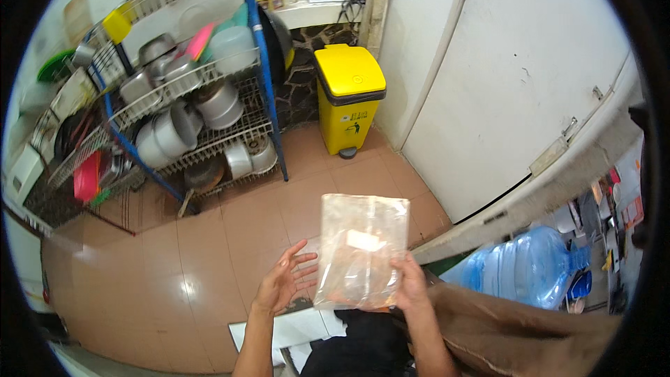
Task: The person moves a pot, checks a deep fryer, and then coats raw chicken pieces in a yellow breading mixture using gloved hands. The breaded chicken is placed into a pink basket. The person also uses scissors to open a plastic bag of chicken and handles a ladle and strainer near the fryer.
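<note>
A clear plastic bag point(361, 277) is held up in front of my body, with orange-brown bits showing near its bottom. A small white label point(363, 240) sits about its middle. My right hand point(411, 283) grips the bag's right edge, thumb on the near face; the other fingers are hidden behind it. Just left of the bag, my left hand point(285, 280) is spread with its fingers apart. Its fingertips point at the bag's left edge, and a narrow gap seems to separate them.
A blue-framed wire rack point(267, 89) holds pots, pans and plastic containers at left. A yellow pedal bin point(348, 99) with its lid down stands against the back wall. White door point(497, 84) at right; a large blue water bottle point(518, 267) lies beyond the brown cloth point(497, 324).
</note>
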A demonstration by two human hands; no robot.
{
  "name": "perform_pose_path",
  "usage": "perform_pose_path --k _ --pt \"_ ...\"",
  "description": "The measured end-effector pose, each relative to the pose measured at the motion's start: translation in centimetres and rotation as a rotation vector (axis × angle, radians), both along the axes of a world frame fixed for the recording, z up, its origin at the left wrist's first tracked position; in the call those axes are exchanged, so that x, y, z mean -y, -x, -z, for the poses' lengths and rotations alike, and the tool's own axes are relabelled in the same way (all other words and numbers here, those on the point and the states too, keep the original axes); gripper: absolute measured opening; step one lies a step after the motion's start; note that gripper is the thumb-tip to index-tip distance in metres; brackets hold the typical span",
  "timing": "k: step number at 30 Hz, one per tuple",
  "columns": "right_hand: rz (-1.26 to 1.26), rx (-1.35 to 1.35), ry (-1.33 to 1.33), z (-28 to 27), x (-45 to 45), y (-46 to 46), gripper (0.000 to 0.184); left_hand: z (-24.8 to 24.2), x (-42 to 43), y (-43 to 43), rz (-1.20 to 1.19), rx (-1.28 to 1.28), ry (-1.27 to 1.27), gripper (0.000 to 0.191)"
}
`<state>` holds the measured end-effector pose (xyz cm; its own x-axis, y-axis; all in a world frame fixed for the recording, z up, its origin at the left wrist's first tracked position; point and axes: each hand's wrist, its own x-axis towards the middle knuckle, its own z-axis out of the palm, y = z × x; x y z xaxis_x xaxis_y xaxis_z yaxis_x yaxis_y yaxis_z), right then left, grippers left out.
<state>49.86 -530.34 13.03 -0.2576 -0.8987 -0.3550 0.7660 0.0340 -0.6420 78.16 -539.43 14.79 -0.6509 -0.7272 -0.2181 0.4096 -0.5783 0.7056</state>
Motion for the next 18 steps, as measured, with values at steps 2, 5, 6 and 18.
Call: perform_pose_path --k 2,5,6,18 --pt "0.109 -0.023 0.004 0.3 3.8 3.1 0.040 0.0 7.0 2.2 0.040 0.040 0.015 0.071" --pt "0.218 -0.024 -0.055 1.5 10.2 7.7 0.043 2.0 16.5 5.7 0.052 0.109 -0.042 0.066" --pt "0.251 -0.015 -0.087 1.7 12.5 9.4 0.043 2.5 19.6 7.0 0.046 0.133 -0.080 0.065" --pt "0.608 -0.032 -0.092 -8.5 29.7 25.8 0.043 14.1 39.8 5.2 0.191 1.331 -0.199 0.050"
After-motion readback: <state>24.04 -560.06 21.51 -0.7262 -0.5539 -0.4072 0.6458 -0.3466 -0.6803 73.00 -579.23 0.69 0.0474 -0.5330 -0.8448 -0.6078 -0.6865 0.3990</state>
